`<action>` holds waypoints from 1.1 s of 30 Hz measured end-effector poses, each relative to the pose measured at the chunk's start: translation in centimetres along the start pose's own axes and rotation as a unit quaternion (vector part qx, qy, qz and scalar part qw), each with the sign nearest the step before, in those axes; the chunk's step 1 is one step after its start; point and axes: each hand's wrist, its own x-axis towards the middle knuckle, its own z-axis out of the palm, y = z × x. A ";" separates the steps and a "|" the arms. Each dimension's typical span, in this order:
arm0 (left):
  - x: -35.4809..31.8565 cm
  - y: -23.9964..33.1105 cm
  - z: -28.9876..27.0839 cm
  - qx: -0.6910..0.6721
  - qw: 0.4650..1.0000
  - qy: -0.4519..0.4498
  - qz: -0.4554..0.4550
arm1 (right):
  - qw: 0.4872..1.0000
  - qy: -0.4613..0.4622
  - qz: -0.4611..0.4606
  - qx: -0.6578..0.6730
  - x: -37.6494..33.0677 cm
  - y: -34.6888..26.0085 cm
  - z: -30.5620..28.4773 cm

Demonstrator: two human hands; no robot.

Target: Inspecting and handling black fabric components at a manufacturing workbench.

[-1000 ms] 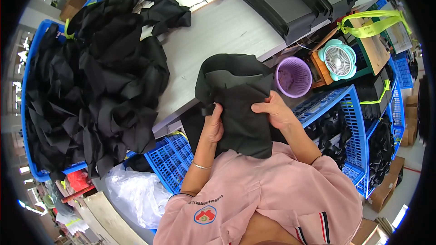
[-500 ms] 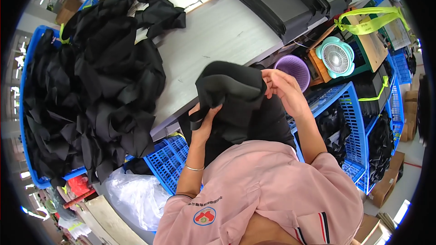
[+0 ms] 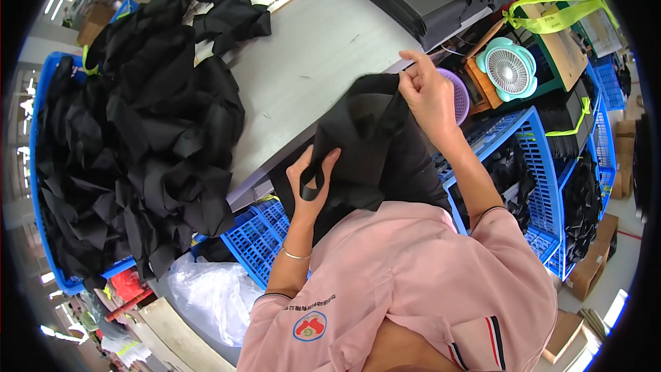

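A black fabric piece (image 3: 361, 155) with a curved opening at its top hangs over my lap, at the near edge of the table. Its upper right edge is pinched between the thumb and fingers of my right hand (image 3: 430, 96). My left hand (image 3: 311, 182) grips the piece at its left side, thumb in front. A narrow band of the fabric loops between that thumb and the fingers, some of which are hidden behind the cloth.
A blue crate (image 3: 51, 262) at left overflows with black fabric pieces (image 3: 138, 131). Stacked dark sheets (image 3: 413, 0) lie on the grey table (image 3: 296, 62). To the right are a purple basket (image 3: 460, 100), a turquoise fan (image 3: 508, 67) and a blue crate (image 3: 544, 165). A clear plastic bag (image 3: 210, 296) lies lower left.
My right hand has risen, drawing the fabric's upper right edge up and away from me. The piece has opened out and turned. My left hand stays near its place, its thumb and fingers further apart.
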 end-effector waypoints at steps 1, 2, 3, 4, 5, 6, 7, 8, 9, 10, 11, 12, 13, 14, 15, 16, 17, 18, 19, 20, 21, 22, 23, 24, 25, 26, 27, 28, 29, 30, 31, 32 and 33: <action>0.2 0.1 0.0 -0.055 0.998 0.018 -0.023 | 1.000 -0.006 0.002 -0.002 0.1 0.5 0.1; 0.5 0.1 0.1 -0.102 0.994 0.030 -0.041 | 0.976 0.000 0.053 0.209 -0.1 1.0 0.2; 0.8 0.2 0.1 -0.110 0.990 0.040 -0.073 | 0.904 -0.004 0.088 0.419 -0.4 1.4 0.3; 1.1 0.2 0.3 -0.113 0.990 0.033 -0.080 | 0.906 0.008 0.104 0.410 -0.9 1.7 0.3; 1.3 0.3 0.4 -0.137 0.985 0.055 -0.088 | 0.903 -0.043 0.143 0.402 -1.5 2.0 0.2; 1.4 0.4 0.6 -0.161 0.979 0.077 -0.096 | 0.897 -0.074 0.157 0.406 -2.0 2.2 0.1; 1.4 0.5 0.7 -0.184 0.969 0.082 -0.143 | 0.890 -0.166 0.180 0.384 -2.7 2.3 0.1; 1.4 0.6 0.8 -0.186 0.970 0.077 -0.135 | 0.869 -0.237 0.195 0.389 -3.3 2.3 0.2; 1.3 0.7 0.8 -0.230 0.960 0.055 -0.152 | 0.872 -0.301 0.206 0.327 -3.6 2.2 0.3; 1.2 0.7 0.8 -0.281 0.946 0.014 -0.157 | 0.862 -0.324 0.220 0.322 -3.9 2.1 0.3; 1.1 0.6 0.9 -0.272 0.946 0.029 -0.171 | 0.832 -0.317 0.243 0.385 -4.1 1.9 0.5; 1.1 0.4 0.8 -0.318 0.927 -0.020 -0.196 | 0.845 -0.283 0.251 0.378 -4.2 1.6 0.6; 1.0 0.2 0.8 -0.371 0.904 -0.063 -0.201 | 0.816 -0.285 0.297 0.405 -4.3 1.4 0.6; 0.9 -0.2 0.8 -0.362 0.903 -0.069 -0.221 | 0.791 -0.273 0.354 0.419 -4.4 1.2 0.9; 0.9 -0.7 0.9 -0.431 0.863 -0.064 -0.255 | 0.745 -0.285 0.372 0.475 -4.5 1.1 0.8; 0.8 -1.1 1.1 -0.504 0.814 -0.069 -0.280 | 0.729 -0.310 0.352 0.498 -4.7 0.9 1.2; 0.9 -1.7 1.4 -0.517 0.775 -0.070 -0.357 | 0.698 -0.316 0.343 0.543 -4.9 0.9 1.3; 0.6 -2.1 1.6 -0.533 0.770 -0.091 -0.338 | 0.666 -0.329 0.325 0.586 -4.8 1.0 1.5; 0.3 -2.4 1.8 -0.546 0.751 -0.078 -0.362 | 0.693 -0.294 0.319 0.575 -5.1 1.0 1.9; -0.2 -2.6 2.1 -0.565 0.732 -0.077 -0.373 | 0.705 -0.239 0.352 0.567 -5.2 1.3 2.0; -0.6 -2.7 2.1 -0.572 0.735 -0.094 -0.353 | 0.862 -0.227 0.251 0.377 -5.1 1.8 2.2; -0.8 -2.7 2.5 -0.541 0.758 -0.075 -0.357 | 0.962 -0.180 0.158 0.129 -5.5 2.1 2.1; -1.0 -2.8 2.7 -0.517 0.768 -0.060 -0.372 | 0.975 -0.154 0.118 0.106 -6.1 2.3 2.3; -0.9 -2.8 2.8 -0.513 0.770 -0.058 -0.375 | 0.986 -0.114 0.122 0.026 -6.9 2.2 2.7; -0.9 -2.8 2.9 -0.490 0.787 -0.046 -0.372 | 0.984 -0.093 0.132 0.080 -7.9 2.1 2.8; -0.7 -2.8 2.9 -0.477 0.791 -0.041 -0.381 | 0.972 -0.113 0.181 0.095 -8.9 2.0 3.0; -0.5 -2.9 2.9 -0.464 0.799 -0.041 -0.380 | 0.972 -0.076 0.158 0.155 -9.9 1.9 3.2; -0.4 -3.0 2.8 -0.456 0.810 -0.053 -0.364 | 0.966 -0.082 0.133 0.208 -10.7 2.1 3.1; -0.3 -3.0 2.7 -0.507 0.770 -0.069 -0.381 | 0.966 -0.057 0.152 0.201 -11.4 2.6 2.7; -0.4 -3.0 2.7 -0.570 0.730 -0.114 -0.359 | 0.950 -0.105 0.168 0.241 -11.9 3.2 2.4; -0.5 -2.9 2.7 -0.607 0.713 -0.135 -0.324 | 0.930 -0.153 0.181 0.282 -12.2 3.8 1.9; -0.6 -2.8 2.9 -0.598 0.711 -0.131 -0.347 | 0.913 -0.187 0.201 0.303 -12.6 4.2 1.5; -0.9 -2.6 3.2 -0.645 0.668 -0.156 -0.337 | 0.849 -0.206 0.267 0.407 -12.9 4.5 1.3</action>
